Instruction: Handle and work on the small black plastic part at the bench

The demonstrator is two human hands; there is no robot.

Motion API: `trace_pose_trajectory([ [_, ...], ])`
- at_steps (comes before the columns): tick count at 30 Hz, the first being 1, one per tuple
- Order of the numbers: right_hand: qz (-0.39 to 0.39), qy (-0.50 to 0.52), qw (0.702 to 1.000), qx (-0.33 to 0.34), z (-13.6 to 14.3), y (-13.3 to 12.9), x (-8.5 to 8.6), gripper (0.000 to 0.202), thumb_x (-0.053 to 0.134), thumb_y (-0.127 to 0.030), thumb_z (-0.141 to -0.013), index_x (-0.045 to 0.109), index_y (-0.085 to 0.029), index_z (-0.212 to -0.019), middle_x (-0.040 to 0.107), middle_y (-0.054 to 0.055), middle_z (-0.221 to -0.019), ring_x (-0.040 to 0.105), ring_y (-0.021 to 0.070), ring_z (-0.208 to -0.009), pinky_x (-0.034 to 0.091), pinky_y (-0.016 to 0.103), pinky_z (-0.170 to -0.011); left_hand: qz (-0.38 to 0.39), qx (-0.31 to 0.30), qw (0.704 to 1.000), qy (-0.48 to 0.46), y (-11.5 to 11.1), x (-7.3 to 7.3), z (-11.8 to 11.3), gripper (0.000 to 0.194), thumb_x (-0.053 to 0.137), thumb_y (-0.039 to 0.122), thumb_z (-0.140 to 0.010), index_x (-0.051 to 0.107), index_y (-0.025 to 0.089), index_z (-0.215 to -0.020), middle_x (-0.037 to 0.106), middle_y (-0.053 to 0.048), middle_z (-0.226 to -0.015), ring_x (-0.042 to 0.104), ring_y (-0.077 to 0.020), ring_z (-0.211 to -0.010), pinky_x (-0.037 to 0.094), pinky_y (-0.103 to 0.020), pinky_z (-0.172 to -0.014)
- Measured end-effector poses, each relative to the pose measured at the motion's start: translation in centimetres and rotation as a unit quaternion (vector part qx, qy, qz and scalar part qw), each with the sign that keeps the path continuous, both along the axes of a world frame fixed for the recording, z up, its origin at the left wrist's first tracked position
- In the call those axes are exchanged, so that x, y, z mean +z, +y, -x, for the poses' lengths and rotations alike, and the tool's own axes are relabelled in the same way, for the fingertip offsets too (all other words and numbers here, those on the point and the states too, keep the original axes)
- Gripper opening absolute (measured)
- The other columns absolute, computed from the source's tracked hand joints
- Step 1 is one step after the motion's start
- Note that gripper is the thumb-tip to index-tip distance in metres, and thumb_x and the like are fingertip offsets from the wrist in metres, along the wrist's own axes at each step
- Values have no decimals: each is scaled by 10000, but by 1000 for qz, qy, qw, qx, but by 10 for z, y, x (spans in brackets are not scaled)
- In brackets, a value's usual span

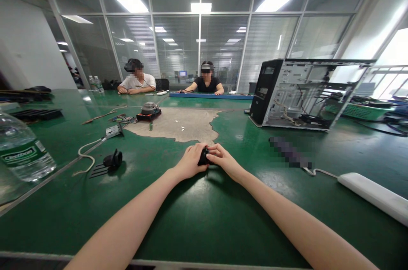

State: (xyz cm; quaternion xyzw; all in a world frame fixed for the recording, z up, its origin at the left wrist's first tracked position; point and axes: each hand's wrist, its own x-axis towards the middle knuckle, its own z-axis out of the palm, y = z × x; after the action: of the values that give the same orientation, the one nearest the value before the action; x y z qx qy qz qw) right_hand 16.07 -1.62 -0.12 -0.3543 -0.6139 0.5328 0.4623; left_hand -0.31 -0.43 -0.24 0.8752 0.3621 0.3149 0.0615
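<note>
Black part (203, 157): in the head view, it is located between the two hands, over the tabletop (191, 227), just on the near side of the bare patch (191, 125). Its exposed section runs upward with a slight lean to the right; fingers cover the remainder, so the full long axis cannot be determined. The left hand (190, 160) grasps the part from the left; the right hand (221, 160) has its fingertips against the opposite side. The tabletop is glossy green; the patch is matte, beige and irregular in outline. The bottle (24, 151) is clear plastic with a green label. The computer case (267, 91) has a black front panel and metal frame, and contains loose cables. The green basket (366, 112) holds items too blurred to identify.
</note>
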Motion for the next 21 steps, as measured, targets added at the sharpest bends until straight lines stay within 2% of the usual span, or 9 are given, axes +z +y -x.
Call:
trace_pose_trajectory([
  [9,10,-27,999,-33,0,6,-6,323,629,-331,-663,514,-195,-932,597,29,-885,569,157,-827,423,350,-798,-4,-5,1000,2,1,0,0,623,615,230,-631,294,227,-1165,456,-67,-1118,436,-230,-1067,312,-413,-921],
  [15,12,10,1000,9,1,1,1,376,701,-245,-573,485,-221,-880,585,-3,-860,565,135,-794,430,315,-750,-7,-3,1000,6,-1,1,0,610,613,228,-634,299,220,-1157,467,-62,-1087,449,-223,-1039,312,-408,-919],
  [21,6,15,1000,-5,1,1,-2,257,622,-302,-677,484,-218,-877,589,-5,-835,566,130,-796,417,314,-775,-2,-3,1000,7,1,0,0,631,623,242,-634,290,225,-1170,454,-67,-1115,432,-228,-1067,305,-409,-928],
])
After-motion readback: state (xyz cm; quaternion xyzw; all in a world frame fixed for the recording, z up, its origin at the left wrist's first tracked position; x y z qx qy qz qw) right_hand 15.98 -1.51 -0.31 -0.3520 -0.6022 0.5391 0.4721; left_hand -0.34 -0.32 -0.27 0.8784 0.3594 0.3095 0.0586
